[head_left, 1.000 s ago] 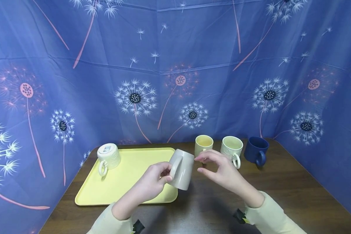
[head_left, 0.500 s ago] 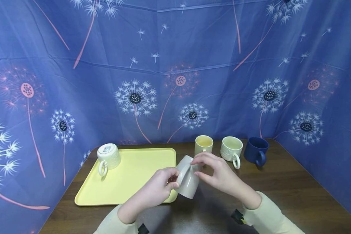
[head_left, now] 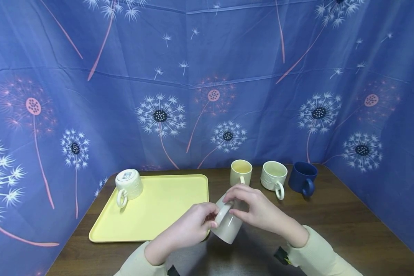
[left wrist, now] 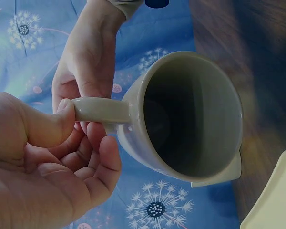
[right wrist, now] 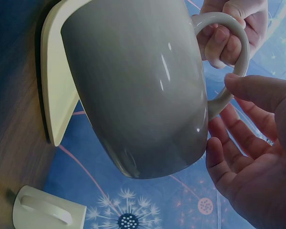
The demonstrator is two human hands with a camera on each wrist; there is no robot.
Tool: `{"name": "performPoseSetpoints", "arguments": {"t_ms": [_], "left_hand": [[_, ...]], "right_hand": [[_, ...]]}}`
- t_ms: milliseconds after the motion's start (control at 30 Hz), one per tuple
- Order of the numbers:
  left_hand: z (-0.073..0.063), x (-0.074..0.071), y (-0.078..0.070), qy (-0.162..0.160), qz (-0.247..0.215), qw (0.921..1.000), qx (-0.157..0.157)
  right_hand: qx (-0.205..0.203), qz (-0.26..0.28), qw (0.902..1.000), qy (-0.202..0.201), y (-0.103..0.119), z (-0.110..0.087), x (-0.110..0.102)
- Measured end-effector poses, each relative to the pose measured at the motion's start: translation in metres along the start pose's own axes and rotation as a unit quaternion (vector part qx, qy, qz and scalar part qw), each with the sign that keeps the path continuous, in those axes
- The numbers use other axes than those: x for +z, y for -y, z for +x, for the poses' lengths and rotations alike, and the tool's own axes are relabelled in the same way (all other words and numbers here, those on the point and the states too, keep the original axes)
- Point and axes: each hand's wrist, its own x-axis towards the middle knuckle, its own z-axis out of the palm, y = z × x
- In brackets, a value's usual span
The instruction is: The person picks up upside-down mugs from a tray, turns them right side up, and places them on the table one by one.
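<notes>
A grey mug (head_left: 229,229) is held tilted in the air in front of the tray's right edge, its base up and its mouth down toward me. In the left wrist view, the open inside of the mug (left wrist: 193,114) shows dark. My left hand (head_left: 195,226) pinches the handle near the mouth end between thumb and fingers. Higher on the same handle, toward the base, my right hand (head_left: 258,209) holds it with thumb and fingers, as the right wrist view of the handle (right wrist: 245,52) shows.
A cream mug (head_left: 129,184) stands upside down on the yellow tray (head_left: 158,218), at its back left corner. Upright along the back of the wooden table (head_left: 334,222) are a yellow mug (head_left: 240,174), a pale green mug (head_left: 273,176) and a dark blue mug (head_left: 301,178). A blue patterned cloth (head_left: 207,57) hangs behind.
The grey mug has moved right and toward me in my left hand, and tilted more. My right hand, apart from it a second ago, has come onto its handle.
</notes>
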Motion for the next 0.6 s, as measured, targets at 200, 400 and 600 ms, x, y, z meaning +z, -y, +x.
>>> {"name": "performPoseSetpoints", "arguments": {"t_ms": [200,400,600], "left_hand": [[0.001,0.001,-0.003,0.014,0.013,0.9998,0.007],[0.002,0.000,-0.005,0.024,0.021,0.9994,0.013],[0.003,0.000,-0.007,0.033,0.031,0.9988,0.018]], "right_hand": [[-0.002,0.003,0.9997,0.022,-0.001,-0.001,0.001],[-0.024,-0.010,0.9983,0.053,-0.003,-0.002,-0.003],[-0.046,-0.008,0.9967,0.067,-0.003,-0.004,-0.010]]}}
